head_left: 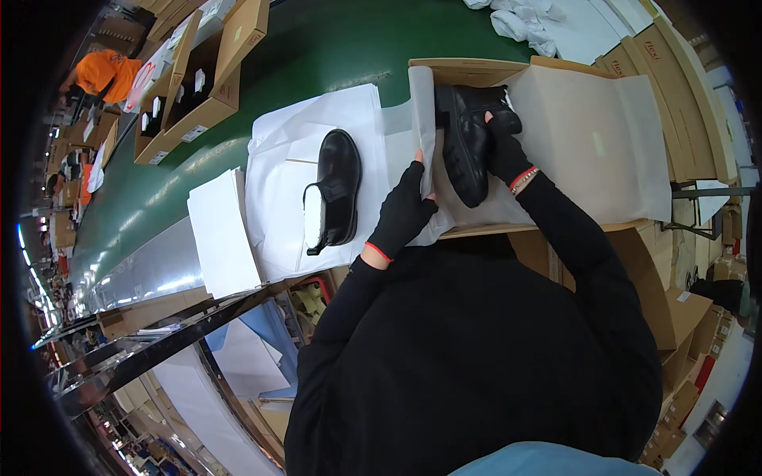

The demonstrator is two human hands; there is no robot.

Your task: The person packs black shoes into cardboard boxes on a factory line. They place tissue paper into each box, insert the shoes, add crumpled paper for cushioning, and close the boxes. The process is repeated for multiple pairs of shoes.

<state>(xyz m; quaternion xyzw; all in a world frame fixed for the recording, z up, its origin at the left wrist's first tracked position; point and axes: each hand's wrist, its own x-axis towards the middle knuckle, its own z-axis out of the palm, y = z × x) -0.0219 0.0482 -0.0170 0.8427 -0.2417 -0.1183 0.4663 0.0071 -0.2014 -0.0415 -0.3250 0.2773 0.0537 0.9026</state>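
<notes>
A black ankle boot (463, 151) with a chunky sole lies on its side in an open cardboard box (468, 73) lined with pale tissue paper (583, 147). My right hand (506, 152), in a black fingerless glove, is closed on the boot's upper. At the box's left side, my left hand (405, 208) grips the tissue paper along the wall, its fingertips partly hidden behind the paper. To the left of that hand, a second black ankle boot (340, 190) with white stuffing at its opening rests on white paper sheets (274, 170), touched by neither hand.
A stack of white sheets (222, 234) sits at the green table's (333, 51) near edge. Farther left stands an open box (194, 103) of dark goods. Flat brown cartons (675, 103) lean at the right. Crumpled paper (520, 24) lies at the back. A person in orange (109, 75) is far left.
</notes>
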